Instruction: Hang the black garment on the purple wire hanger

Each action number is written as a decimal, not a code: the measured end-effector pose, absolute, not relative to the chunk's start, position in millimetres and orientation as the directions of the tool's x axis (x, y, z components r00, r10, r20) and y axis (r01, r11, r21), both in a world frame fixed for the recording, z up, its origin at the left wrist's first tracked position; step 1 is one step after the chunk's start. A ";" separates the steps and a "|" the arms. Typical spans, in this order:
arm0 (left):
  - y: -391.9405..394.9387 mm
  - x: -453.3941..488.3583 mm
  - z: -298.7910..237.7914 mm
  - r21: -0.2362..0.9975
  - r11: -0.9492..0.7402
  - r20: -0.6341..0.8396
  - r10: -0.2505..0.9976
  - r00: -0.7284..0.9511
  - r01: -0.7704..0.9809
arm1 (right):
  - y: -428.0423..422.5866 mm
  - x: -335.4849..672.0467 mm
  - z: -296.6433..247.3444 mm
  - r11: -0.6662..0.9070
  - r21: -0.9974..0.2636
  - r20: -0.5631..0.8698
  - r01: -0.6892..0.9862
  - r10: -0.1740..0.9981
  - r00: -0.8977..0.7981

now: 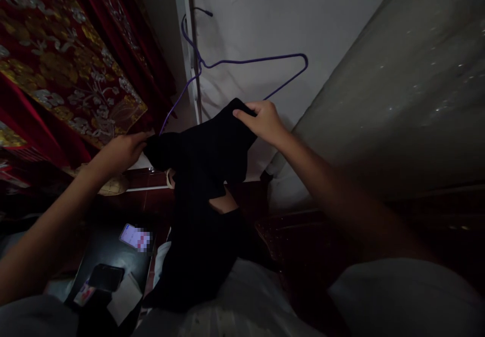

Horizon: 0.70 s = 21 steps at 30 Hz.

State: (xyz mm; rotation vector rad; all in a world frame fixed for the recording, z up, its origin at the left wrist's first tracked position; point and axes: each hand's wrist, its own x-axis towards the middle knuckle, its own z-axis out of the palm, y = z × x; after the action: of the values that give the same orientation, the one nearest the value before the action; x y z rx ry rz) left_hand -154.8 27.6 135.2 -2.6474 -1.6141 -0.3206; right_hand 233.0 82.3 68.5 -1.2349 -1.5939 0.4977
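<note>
A black garment stretches between my two hands and drapes down towards my lap; its exact kind is hard to make out in the dim light. My left hand pinches its left edge. With thumb and fingers, my right hand grips its upper right corner. A purple clothes hanger rises behind the cloth, its hook towards the upper left. The hanger's left arm runs down to the cloth near my left hand, and its lower right part is hidden behind the garment.
Red curtains with gold and silver patterns hang at the left. A lit phone, a dark phone-like object and a white paper lie on a dark table. A white wall and a grey glittering sheet stand ahead and right.
</note>
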 end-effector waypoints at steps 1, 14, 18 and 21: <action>26.6 -152.5 141.6 0.055 -0.456 0.255 0.867 0.429 0.888 | 80.7 232.3 68.9 0.387 -0.793 0.457 0.470 0.889 0.039; 120.7 -77.2 137.4 0.360 -0.646 0.589 0.717 0.374 0.673 | 37.0 220.6 79.5 0.430 -0.598 0.591 0.676 0.807 0.009; 116.0 -77.8 141.3 0.318 -0.675 0.494 0.718 0.491 0.666 | 48.4 259.9 96.0 0.312 -0.514 0.720 0.799 0.663 0.205; 103.1 -77.8 151.9 0.298 -0.693 0.455 0.708 0.540 0.657 | 61.4 283.7 108.3 0.210 -0.455 0.746 0.865 0.620 0.242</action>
State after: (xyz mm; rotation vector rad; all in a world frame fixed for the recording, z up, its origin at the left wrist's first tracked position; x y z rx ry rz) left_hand -77.8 103.1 151.9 -2.8361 -1.2602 -0.9054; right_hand 283.7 61.4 108.3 -1.4956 -1.4632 -0.3030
